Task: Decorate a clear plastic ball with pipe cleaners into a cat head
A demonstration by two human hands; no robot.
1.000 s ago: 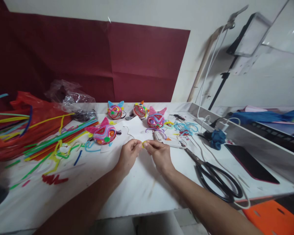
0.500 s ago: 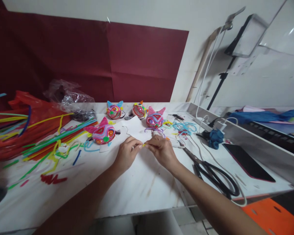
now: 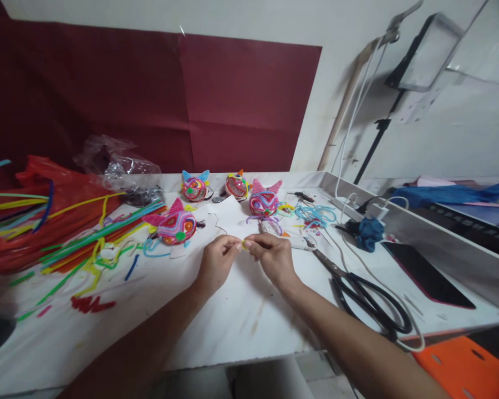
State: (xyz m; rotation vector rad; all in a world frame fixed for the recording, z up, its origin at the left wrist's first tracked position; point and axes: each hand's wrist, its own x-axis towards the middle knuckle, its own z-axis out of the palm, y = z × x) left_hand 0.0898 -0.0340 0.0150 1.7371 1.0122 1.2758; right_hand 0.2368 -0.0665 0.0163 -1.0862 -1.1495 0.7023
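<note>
Over the middle of the table, my left hand (image 3: 220, 259) and my right hand (image 3: 271, 256) meet fingertip to fingertip. Both pinch a small yellow piece (image 3: 244, 244), which looks like a bit of pipe cleaner; most of it is hidden by the fingers. Beyond my left hand lies a pink-eared animal head (image 3: 177, 224) made of coiled pipe cleaners. Another pink-eared head (image 3: 264, 200) sits behind my right hand, near a glue gun (image 3: 289, 239). Two smaller heads, one blue-eared (image 3: 194, 188) and one orange-eared (image 3: 236, 187), stand against the back edge.
Loose pipe cleaners (image 3: 108, 235) and a red plastic bag (image 3: 45, 221) spread over the left side. Large black scissors (image 3: 366, 299), a white cable and a dark phone (image 3: 430, 275) lie at the right. Blue strands (image 3: 318, 214) tangle near the back. A raised rim (image 3: 419, 238) borders the right side.
My right fingers have shifted slightly and curled closer around the yellow piece, while my left hand keeps its pinch. The view has turned a little.
</note>
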